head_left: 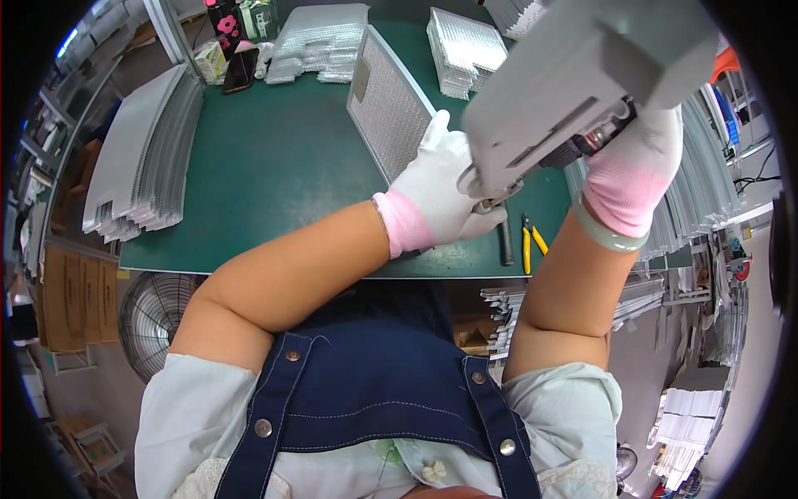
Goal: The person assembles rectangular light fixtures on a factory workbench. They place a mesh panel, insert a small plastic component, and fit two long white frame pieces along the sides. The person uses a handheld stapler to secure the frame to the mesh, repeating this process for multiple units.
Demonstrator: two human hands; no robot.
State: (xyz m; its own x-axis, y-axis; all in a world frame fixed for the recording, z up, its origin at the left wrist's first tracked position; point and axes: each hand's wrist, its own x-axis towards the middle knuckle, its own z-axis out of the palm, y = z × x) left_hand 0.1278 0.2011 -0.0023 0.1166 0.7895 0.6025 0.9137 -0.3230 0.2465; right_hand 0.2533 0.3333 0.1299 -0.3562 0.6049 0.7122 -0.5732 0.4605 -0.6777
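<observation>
My left hand (436, 181), in a white glove with a pink cuff, grips the near end of a framed mesh panel (384, 112). The panel stands on edge, with a pale metal frame and a silvery mesh face. Close to the camera, a bulky grey power tool (573, 87) slants down, its metal tip beside my left thumb. Its body covers part of my left fingers and the panel's right side. My right hand (638, 158), gloved alike, is raised at the tool's rear and appears closed on it; the fingers are hidden.
Yellow-handled cutters (527, 245) and a dark rod (507, 239) lie near the front edge of the green table (266, 175). Metal-edged panels (141, 154) are stacked at left. Mesh sheets (320, 37) and a phone (240, 70) lie behind. A fan (154, 320) stands below.
</observation>
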